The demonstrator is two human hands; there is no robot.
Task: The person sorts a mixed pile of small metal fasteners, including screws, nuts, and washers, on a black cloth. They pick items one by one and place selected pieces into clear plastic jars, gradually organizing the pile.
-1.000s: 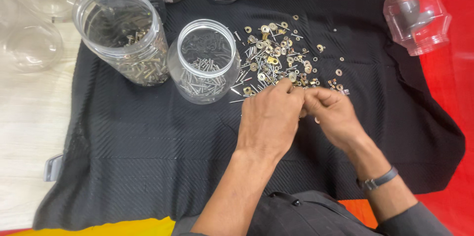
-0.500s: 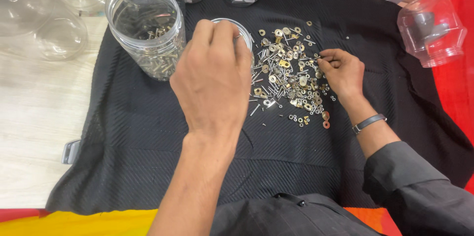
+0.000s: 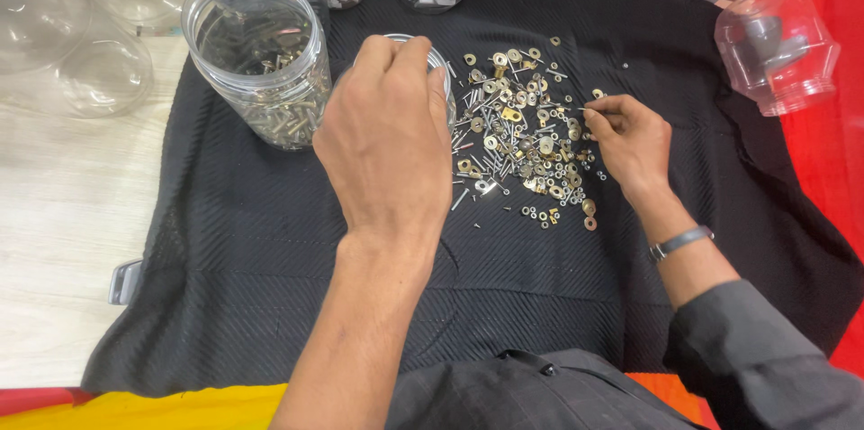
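Pale wood-grain tabletop under even, soft light.
A black ribbed cloth covers most of it; bright red sheet along the right edge, yellow strip at the near edge. No walls or windows visible.

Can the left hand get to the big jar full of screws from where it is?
Probably yes. The left hand hovers over the small jar, and the big screw jar stands open just beside it.

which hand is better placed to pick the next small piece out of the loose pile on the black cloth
Right, probably. The right hand rests at the edge of the hardware pile, fingertips touching it; the left hand is over the clear jar.
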